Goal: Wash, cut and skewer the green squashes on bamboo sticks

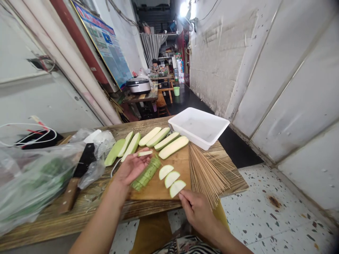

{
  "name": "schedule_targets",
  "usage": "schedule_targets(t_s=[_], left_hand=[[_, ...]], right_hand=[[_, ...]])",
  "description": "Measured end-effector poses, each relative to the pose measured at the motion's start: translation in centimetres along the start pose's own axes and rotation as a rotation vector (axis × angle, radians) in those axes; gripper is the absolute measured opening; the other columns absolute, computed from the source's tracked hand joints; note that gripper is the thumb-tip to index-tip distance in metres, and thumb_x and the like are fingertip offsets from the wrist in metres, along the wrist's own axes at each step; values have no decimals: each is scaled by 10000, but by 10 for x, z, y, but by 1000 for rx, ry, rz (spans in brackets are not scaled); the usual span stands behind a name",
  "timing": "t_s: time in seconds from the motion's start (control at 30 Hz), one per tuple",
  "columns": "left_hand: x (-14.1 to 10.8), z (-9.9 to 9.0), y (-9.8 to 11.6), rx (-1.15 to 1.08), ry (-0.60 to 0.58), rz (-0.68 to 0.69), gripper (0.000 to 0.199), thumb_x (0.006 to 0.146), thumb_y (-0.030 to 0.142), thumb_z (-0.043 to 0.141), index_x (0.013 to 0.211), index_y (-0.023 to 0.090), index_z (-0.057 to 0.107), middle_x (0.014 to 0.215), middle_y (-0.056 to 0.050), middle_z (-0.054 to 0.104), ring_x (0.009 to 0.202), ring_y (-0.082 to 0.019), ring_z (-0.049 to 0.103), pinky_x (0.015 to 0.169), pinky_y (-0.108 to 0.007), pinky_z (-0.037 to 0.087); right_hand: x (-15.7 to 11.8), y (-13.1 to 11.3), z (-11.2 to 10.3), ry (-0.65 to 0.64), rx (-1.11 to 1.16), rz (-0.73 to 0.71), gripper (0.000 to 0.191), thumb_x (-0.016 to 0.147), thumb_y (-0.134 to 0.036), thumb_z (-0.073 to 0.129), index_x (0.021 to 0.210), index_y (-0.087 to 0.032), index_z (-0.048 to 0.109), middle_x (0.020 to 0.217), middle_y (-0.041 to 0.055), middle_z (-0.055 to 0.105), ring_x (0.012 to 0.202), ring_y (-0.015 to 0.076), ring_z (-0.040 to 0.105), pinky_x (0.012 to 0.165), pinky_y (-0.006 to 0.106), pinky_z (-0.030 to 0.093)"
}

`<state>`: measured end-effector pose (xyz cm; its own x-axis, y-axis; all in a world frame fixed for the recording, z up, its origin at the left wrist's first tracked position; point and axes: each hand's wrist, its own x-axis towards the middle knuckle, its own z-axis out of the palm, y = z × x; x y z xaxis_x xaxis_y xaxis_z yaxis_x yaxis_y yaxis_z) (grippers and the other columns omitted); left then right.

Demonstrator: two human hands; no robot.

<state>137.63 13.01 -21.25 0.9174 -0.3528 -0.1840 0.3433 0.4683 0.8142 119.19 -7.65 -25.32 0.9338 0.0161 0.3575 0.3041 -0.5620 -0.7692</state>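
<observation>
My left hand (135,167), palm up, holds a pale zucchini slice (145,153) at its fingertips. Under and beside those fingers, a row of cut zucchini slices (145,174) with green skin lies on the wooden cutting board (159,194). My right hand (196,208) is closed in a pinch at the near end of a skewer, mostly hidden by what it carries. Three half-moon zucchini slices (172,179) are lined up on it, white faces upward. Several halved zucchinis (173,147) rest along the far side of the board.
A white plastic tray (198,123) stands at the table's far right corner. Loose bamboo skewers (205,176) fan out right of the board. On the left lie a cleaver (78,176) and plastic bags (34,183). Farther back, a person (155,66) sits beyond a rice cooker (138,85).
</observation>
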Motion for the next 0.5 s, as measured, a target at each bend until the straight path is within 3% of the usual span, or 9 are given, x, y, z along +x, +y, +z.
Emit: schedule_targets(t_s=[0.13,0.27,0.37,0.5], left_hand=[[-3,7,-7,-291,37,-110,417,751,230,512,1084,2,618,954,-193,654,905,-244,626,709,-312,558],[-6,15,-12,-485,85,-199,449,888,317,411,1166,-6,552,966,-210,631,868,-250,639,688,-376,583],[-8,22,-12,-507,154,-219,437,942,345,392,1143,-12,544,941,-202,641,886,-248,652,719,-365,596],[-13,28,-13,-461,150,-143,492,952,409,351,1051,-8,592,907,-211,654,900,-261,663,742,-366,601]], right_hand=[[2,-14,7,-66,55,-4,288,938,-211,368,747,-168,580,617,-9,522,543,98,444,543,226,283],[3,-17,14,-79,54,36,300,945,-230,363,765,-162,594,617,-8,512,548,98,445,550,223,284],[3,-17,18,-85,44,42,302,944,-245,369,765,-160,597,622,-4,514,556,100,450,557,218,293],[2,-19,21,-113,44,43,300,945,-246,367,769,-162,596,632,3,534,568,105,475,562,209,312]])
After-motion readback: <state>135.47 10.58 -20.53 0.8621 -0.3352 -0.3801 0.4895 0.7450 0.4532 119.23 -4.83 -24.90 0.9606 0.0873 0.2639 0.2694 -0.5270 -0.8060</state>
